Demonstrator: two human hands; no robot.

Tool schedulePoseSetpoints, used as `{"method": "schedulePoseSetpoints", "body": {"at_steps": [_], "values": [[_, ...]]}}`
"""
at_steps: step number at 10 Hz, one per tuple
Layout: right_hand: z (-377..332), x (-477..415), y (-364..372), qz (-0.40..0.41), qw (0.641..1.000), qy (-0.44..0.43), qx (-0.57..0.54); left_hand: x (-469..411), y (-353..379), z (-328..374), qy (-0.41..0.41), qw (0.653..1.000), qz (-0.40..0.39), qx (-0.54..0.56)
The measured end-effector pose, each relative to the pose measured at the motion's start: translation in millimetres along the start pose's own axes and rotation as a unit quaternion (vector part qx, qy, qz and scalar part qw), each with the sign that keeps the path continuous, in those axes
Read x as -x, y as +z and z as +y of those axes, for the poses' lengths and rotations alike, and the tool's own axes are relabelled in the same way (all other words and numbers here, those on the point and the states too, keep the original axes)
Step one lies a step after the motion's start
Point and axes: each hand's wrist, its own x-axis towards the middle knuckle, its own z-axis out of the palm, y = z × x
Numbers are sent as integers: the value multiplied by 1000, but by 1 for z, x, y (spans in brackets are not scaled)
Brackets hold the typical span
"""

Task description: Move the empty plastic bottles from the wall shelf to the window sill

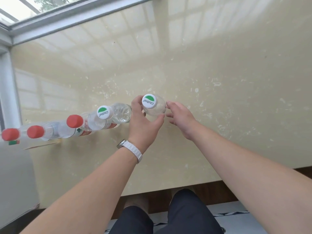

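A clear plastic bottle (154,108) with a white and green cap stands upright on the beige window sill (219,65). My left hand (143,122) curls around its neck and shoulder from the left. Just right of the bottle, my right hand (181,119) has its fingers spread, the fingertips at the bottle's side or barely off it. A row of clear bottles runs to the left: one without a visible cap (122,114), one with a white and green cap (101,118), and three red-capped ones (74,124), (36,132), (11,135).
The window frame (67,17) runs along the sill's far edge, with a white frame post (8,92) at the left. The sill's front edge (168,188) lies close to my legs, above a dark wooden strip. A pale grey surface (15,179) sits at the lower left.
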Motion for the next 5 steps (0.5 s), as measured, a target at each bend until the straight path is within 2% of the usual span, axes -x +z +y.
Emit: {"method": "schedulePoseSetpoints", "body": {"at_steps": [3,5], "values": [[6,9,1,1,1000,-12,17,6,3,-5,-40,999,4,13],[4,31,-10,13,999,-43,14,40,-13,12,-75,997,-5,28]]}}
